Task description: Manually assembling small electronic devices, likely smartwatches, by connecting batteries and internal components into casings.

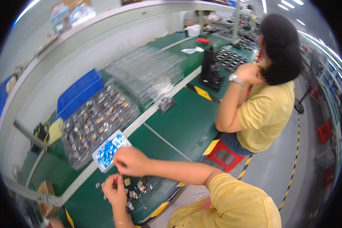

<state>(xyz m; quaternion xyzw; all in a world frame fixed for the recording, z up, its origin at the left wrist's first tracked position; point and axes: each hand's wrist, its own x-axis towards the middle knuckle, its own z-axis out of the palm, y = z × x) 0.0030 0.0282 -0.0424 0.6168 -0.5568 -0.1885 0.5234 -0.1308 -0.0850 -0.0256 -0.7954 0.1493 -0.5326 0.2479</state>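
Note:
My right hand (131, 161) reaches across from the right, its fingers pinched together just beside a white box (101, 167) of small blue-and-white pieces (111, 150). Close below it, my left hand (116, 192) is raised with thumb and fingers pinched. The fingertips of both hands nearly meet; a tiny dark thing seems to be between them, too small to name. Under and beside my hands, several small metal, black and yellowish parts (135, 193) lie loose on the green tabletop (155, 138).
Beyond the white box lies a clear tray full of small parts (98, 119), with a blue bin (79, 94) behind. Stacked clear plastic trays (148, 70) and a black fixture (211, 72) stand farther along. A co-worker in yellow (268, 110) sits at right on a red stool (228, 159).

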